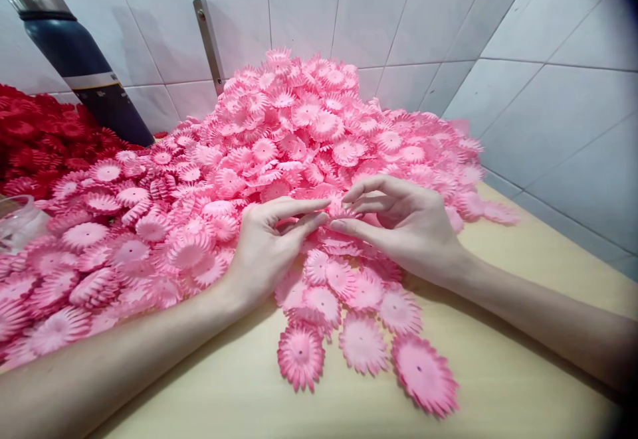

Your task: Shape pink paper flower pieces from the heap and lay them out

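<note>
My left hand (274,240) is closed in a pinch, thumb and forefinger pressed together over the middle of the pile. At its fingertips is a pink artificial flower petal layer (343,212), with only a bit of its fringed edge showing. From the other side, the thumb and fingers of my right hand (406,223) close around that same piece. The fingers hide most of it. Below both hands, loose pink petal layers lie on the table; a darker-edged one (300,354) and a larger one (423,372) are nearest to me.
A big heap of pink petal layers (304,113) rises against the tiled wall (399,20). Red petal layers (44,137) are piled at the left, beside a dark blue bottle (84,60). A clear plastic cup (20,223) sits at the left edge of the pale table (229,386).
</note>
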Demonstrator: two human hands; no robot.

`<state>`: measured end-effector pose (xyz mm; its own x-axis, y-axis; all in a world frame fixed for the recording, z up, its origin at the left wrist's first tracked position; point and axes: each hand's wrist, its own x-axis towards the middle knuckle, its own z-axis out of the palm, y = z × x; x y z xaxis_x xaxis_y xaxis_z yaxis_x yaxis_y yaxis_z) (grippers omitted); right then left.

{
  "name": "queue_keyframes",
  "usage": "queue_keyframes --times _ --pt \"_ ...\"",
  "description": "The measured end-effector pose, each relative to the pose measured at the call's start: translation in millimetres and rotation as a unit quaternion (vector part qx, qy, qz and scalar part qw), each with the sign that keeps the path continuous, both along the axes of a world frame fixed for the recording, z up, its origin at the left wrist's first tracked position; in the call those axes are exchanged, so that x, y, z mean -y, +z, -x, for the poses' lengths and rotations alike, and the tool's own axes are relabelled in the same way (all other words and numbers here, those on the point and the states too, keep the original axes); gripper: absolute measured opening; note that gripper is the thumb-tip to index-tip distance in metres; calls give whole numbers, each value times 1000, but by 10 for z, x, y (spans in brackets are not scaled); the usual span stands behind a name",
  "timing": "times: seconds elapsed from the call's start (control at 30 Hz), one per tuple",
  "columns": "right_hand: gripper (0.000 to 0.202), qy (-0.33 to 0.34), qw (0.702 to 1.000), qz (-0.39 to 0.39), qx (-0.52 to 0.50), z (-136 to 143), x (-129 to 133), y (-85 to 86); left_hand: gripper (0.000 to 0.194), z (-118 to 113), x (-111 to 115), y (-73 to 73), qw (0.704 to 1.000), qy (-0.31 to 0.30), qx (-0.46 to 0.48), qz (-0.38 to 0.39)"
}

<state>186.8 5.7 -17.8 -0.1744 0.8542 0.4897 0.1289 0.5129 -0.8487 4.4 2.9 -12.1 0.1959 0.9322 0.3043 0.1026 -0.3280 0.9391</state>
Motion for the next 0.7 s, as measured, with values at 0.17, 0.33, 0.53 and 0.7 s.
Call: queue_keyframes --times 0.17,0.33,0.53,0.7 --pt "34 -10 999 39 -26 8 17 12 21 -13 15 24 1000 7 -18 10" --pt "38 -35 998 51 -31 1 7 25 19 -11 18 31 1000 -2 -21 6" --pt "39 -17 998 59 -30 -8 24 35 20 1 16 21 999 -42 -32 12" --pt "38 -41 998 26 -33 3 30 18 8 -12 34 -10 998 -47 -25 -26"
